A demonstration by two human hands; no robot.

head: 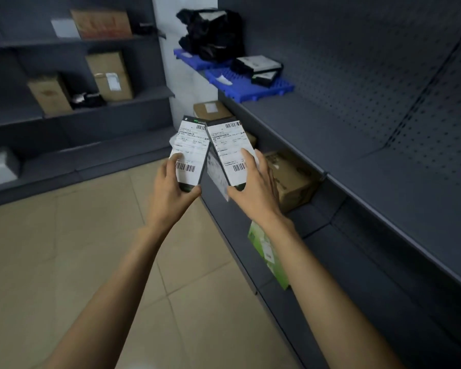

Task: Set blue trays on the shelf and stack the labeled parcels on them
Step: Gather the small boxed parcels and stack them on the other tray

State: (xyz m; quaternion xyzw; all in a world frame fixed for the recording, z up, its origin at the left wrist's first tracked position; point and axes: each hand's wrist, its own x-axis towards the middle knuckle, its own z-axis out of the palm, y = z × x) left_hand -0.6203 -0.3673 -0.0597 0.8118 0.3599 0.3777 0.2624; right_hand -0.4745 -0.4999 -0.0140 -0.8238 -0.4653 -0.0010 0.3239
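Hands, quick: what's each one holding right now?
Left hand: closed on the left labeled parcel.
Right hand: closed on the right labeled parcel.

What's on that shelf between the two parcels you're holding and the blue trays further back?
In the head view, the grey shelf is bare from the near blue tray toward the parcels in the left hand and right hand.
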